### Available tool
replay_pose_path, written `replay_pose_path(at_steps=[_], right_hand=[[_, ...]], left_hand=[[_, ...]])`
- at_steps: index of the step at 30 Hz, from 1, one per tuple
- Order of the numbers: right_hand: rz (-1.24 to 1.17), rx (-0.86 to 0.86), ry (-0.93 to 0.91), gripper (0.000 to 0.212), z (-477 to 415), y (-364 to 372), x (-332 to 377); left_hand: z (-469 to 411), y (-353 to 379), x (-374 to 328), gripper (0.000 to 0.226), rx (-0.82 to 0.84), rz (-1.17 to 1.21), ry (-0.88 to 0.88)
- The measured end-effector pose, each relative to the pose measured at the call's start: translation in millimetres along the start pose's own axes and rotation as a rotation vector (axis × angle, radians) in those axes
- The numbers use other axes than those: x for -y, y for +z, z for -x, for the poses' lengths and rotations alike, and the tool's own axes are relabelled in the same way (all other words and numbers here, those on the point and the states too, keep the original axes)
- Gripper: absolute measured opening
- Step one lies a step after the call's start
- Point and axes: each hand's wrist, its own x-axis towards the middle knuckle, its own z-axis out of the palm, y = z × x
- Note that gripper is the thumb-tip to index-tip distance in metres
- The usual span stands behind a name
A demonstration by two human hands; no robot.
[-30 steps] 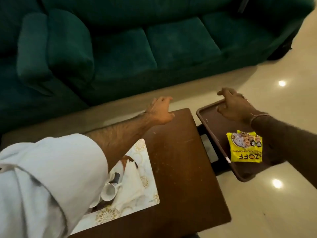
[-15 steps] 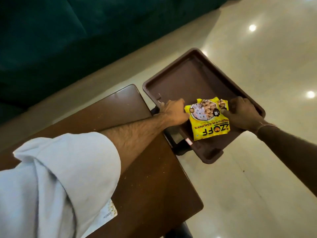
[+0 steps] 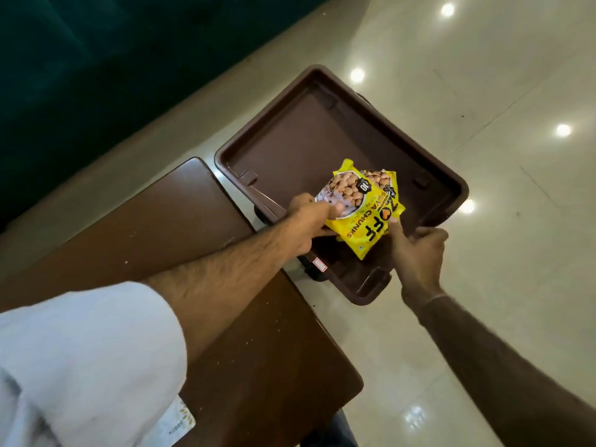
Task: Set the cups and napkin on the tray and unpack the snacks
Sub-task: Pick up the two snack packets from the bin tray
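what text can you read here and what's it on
"ZOFF": yellow packet, big black letters
"SOYA CHUNKS": packet, red letters, start partly covered
"10": packet, dark badge
"KUBER": white mat at table edge
Sticker under tray: too small to read

Tabletop: I see it at the lower left, under my left forearm
Tray: just right of the tabletop's far corner, over the floor
Snack packets: two, overlapping, above the tray's near end
Left hand: on the packets' left edge
Right hand: at their right, by the tray's near rim
Sofa: behind the tabletop, upper left
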Motion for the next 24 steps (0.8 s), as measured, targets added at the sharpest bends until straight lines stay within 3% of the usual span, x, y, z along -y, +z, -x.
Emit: replay_pose_path(at_steps=[1,3,5,6,8,9,12,15,20,24], right_hand=[[-0.075,0.025,0.084,0.057,5.8,2.9,-2.5],[-0.178,0.088,0.207,0.058,10.5,8.6,-4.2],[-0.19,0.103,0.233,0.06,10.4,13.8,-2.6],[-0.187,0.108,0.233,0.06,9.7,16.4,-2.7],[-0.185,0.147,0.24,0.06,7.0,22.1,-4.1],[-0.184,0.176,0.25,0.059,5.1,24.8,-5.4],[-0.173,0.207,0.212,0.051,0.6,31.7,-6.0],[-0.08,0.165,0.088,0.035,-5.7,35.0,0.4],[-0.038,0.143,0.007,0.024,-17.1,26.8,3.3],[-0.065,0.019,0.091,0.022,-22.1,10.8,-6.9]], left_hand=[[3.7,1.5,4.5,0.029,0.026,0.002,-0.039],[6.7,2.9,9.7,0.049,-0.034,-0.368,0.017],[5.7,1.6,7.1,0.076,-0.211,-0.879,0.3],[7.8,1.4,0.6,0.085,-0.265,-1.021,0.506],[10.1,8.2,-20.2,0.09,-0.174,-1.139,0.833],[7.5,14.3,-31.5,0.09,-0.063,-1.206,0.907],[-9.5,37.8,-58.9,0.091,0.269,-1.539,0.884],[-26.6,56.1,-73.4,0.092,0.419,-1.843,0.769],[-42.2,73.6,-80.6,0.082,0.46,-2.11,0.698],[-45.5,72.2,-85.7,0.069,0.269,-2.093,0.75]])
